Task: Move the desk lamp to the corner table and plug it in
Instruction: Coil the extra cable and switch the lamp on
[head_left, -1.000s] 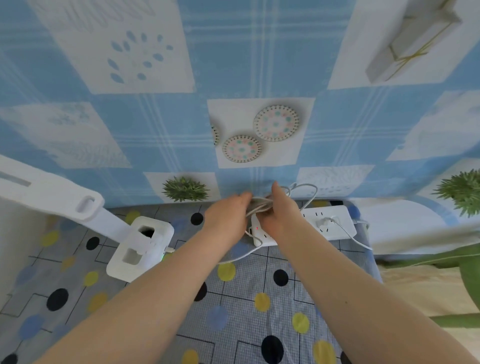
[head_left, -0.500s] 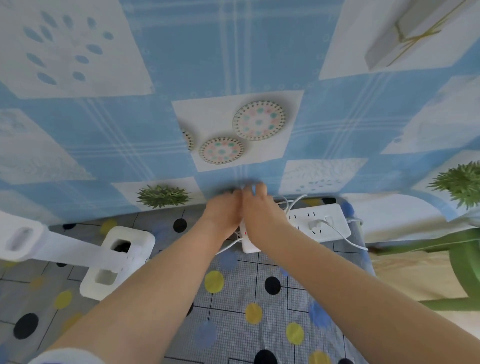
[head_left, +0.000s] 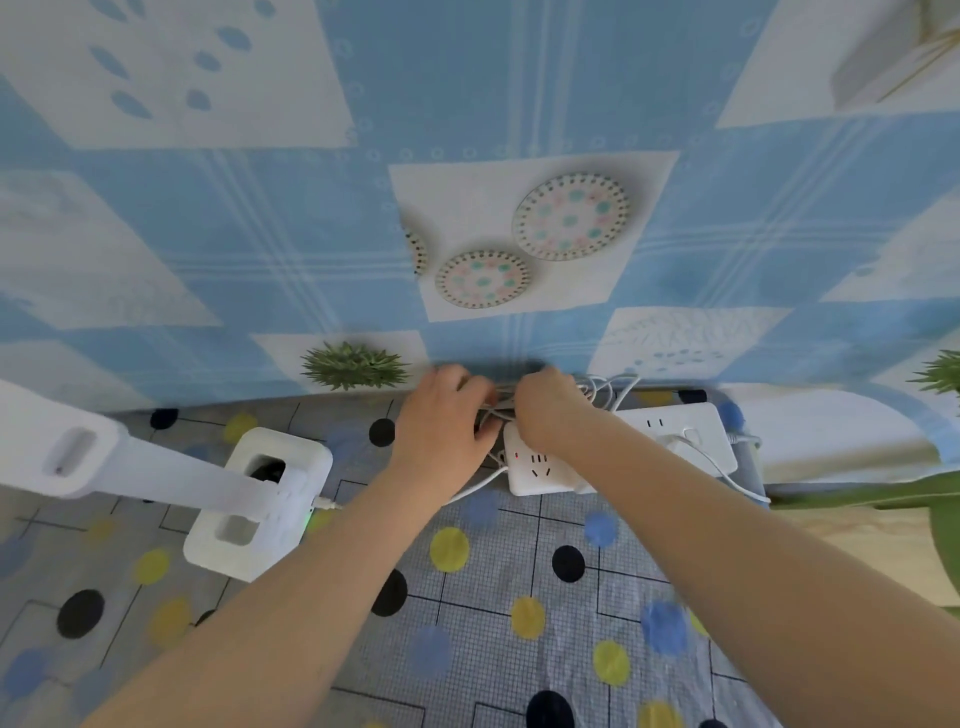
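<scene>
While both hands (head_left: 441, 421) (head_left: 550, 415) grip the bunched cord (head_left: 597, 389) over the power strip (head_left: 623, 452), the lamp (head_left: 260, 499) stands left.

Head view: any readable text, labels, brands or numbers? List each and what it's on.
None readable.
Power strip: no print legible, only a small red light and socket slots.
Desk lamp: plain white, no lettering visible; green glow at its base.
Wall covering and tablecloth: patterns only, no words.
</scene>
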